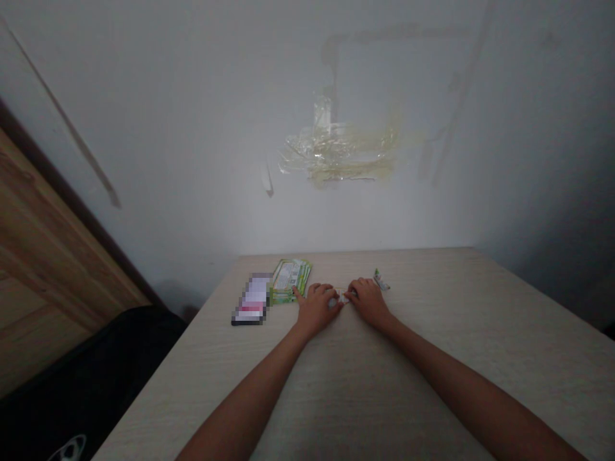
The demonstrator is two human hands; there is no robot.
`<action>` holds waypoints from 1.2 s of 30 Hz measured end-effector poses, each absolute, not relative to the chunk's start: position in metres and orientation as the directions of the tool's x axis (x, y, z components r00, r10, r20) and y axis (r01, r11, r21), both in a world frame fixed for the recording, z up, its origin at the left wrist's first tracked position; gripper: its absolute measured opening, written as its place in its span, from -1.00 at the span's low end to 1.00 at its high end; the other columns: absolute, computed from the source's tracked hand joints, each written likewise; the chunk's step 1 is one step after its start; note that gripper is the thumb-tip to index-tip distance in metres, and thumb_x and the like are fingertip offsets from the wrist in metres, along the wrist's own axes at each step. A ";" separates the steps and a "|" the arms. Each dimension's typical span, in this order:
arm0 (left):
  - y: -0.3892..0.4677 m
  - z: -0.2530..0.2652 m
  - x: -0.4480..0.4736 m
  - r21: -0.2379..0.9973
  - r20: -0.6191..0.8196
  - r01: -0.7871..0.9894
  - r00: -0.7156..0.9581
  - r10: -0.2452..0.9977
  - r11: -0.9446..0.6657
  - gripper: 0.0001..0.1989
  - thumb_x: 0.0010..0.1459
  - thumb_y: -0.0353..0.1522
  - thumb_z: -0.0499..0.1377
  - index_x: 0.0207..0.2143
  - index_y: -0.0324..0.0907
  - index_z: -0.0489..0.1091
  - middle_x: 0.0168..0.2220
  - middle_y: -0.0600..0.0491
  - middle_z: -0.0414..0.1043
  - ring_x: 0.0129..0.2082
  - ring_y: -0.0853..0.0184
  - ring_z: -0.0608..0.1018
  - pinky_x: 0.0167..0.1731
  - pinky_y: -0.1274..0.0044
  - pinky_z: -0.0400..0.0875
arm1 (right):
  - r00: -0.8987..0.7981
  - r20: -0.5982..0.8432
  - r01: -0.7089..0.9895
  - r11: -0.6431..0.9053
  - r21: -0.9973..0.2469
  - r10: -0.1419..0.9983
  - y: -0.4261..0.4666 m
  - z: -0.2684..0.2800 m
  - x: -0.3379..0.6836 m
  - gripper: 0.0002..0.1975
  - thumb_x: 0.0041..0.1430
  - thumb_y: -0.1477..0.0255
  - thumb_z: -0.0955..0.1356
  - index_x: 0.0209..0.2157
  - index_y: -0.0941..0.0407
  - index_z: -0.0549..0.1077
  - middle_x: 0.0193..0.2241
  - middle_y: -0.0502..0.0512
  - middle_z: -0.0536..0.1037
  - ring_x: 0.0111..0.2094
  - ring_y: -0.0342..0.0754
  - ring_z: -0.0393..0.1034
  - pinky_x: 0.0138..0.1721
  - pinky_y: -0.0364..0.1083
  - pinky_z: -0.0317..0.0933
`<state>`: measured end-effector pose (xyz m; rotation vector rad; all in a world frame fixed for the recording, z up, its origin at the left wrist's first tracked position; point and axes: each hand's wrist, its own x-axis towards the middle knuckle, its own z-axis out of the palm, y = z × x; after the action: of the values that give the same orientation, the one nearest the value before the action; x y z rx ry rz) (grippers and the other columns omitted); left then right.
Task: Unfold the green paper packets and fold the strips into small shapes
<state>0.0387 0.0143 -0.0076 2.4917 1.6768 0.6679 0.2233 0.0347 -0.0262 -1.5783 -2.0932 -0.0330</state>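
Two hands meet near the far edge of the pale tabletop [432, 358]. The left hand [317, 307] and right hand [368, 301] each have their grip narrowed on a small whitish packet [343, 298] pinched between them. Green sachets [289, 280] lie just beside the left hand, a dark phone [250, 304] farther left, a torn scrap [381, 280] just beyond the right hand. Bare tabletop spreads wide to the right and nearer the body.

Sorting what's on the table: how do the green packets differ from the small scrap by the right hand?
The green packets are a larger fanned stack lying left of the left hand; the scrap is one tiny piece just beyond the right hand. Both are green-printed and lie on the table.
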 end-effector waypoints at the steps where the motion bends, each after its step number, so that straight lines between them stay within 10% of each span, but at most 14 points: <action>1: 0.014 -0.008 0.039 0.289 0.316 0.869 0.310 0.896 -0.402 -0.80 0.18 -0.11 0.15 -0.17 0.12 0.46 0.09 0.15 0.42 0.17 0.09 0.29 0.11 -0.30 -0.44 | -0.187 0.407 0.905 0.318 -0.283 0.894 0.035 -0.026 0.223 -0.86 0.26 0.33 0.33 -0.28 0.11 0.45 -0.25 0.09 0.51 -0.14 0.03 0.31 -0.09 -0.02 0.07; 36: 0.018 0.000 0.040 0.308 0.255 0.878 0.296 0.921 -0.367 -0.79 0.14 -0.11 0.19 -0.18 0.10 0.47 0.06 0.12 0.43 0.16 0.07 0.29 0.15 -0.24 -0.28 | -0.187 0.403 0.925 0.298 -0.235 0.896 0.035 -0.028 0.221 -0.83 0.27 0.28 0.32 -0.23 0.08 0.45 -0.25 0.13 0.50 -0.12 0.06 0.30 -0.08 -0.01 0.07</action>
<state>0.0397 0.0175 0.0003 2.4388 1.7000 0.5982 0.2208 0.0347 -0.0281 -1.6202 -2.1082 -0.0836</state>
